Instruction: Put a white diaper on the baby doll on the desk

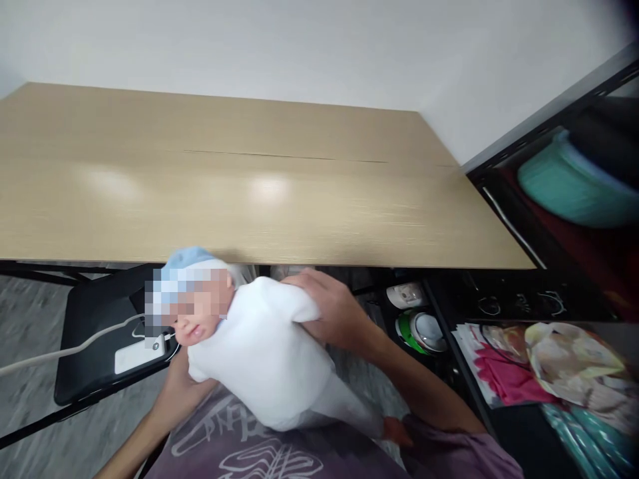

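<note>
Doll (272, 359), white-cloth-clad w/ lt-blue cap (187, 261), by near edge of tan wood-look table (279, 206). L hand (186, 389) & R hand (332, 309) part-curled, gripping its near & far sides

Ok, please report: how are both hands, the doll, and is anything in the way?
Left hand, right hand: both gripping doll. Doll in front of table, head to the left. Possible snag: cable at left, near head.

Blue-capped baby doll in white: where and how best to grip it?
The white-clothed doll is probably best gripped around its broad torso, from both sides: it slants, head left, legs lower right in view, and left hand and right hand flank it.
</note>
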### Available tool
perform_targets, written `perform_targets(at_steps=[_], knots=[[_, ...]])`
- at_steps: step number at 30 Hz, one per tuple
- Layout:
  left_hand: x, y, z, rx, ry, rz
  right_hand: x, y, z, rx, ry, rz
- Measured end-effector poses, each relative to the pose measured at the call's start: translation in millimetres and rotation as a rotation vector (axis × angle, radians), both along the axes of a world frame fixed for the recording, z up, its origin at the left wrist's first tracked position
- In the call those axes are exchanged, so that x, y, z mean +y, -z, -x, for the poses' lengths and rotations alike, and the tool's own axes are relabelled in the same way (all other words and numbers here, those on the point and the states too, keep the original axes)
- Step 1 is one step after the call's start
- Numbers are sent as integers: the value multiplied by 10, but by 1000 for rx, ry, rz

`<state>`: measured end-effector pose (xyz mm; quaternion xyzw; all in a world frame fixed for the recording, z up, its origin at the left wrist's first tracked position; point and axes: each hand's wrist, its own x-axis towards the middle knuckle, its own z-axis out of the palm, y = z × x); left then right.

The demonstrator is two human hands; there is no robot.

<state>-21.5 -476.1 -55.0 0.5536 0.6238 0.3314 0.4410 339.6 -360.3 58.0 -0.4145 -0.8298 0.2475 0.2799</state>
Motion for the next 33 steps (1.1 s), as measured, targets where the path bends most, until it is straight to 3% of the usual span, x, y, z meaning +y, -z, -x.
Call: perform_targets(at_steps=[3, 6, 10, 14, 20, 28, 33], knots=[[481, -462, -81, 165, 161, -198, -10, -202, -341, -79, 203, 11], [1100, -850, -243, 334, 267, -233, 225, -190, -565, -230, 377, -57], [1903, -1064, -487, 525, 383, -278, 683, 38, -706, -378, 499, -147], [2425, -1085, -585, 693, 423, -286, 989, 267, -754, -467, 594, -38], [2802, -1054, -523, 888, 312, -261, 1322, 472, -704, -478, 632, 9], [3308, -882, -434, 936, 280, -314, 1841, 564, -549, -468, 649, 11], [3769, -787, -462, 956, 265, -364, 2286, 711, -486, -439, 739, -63]])
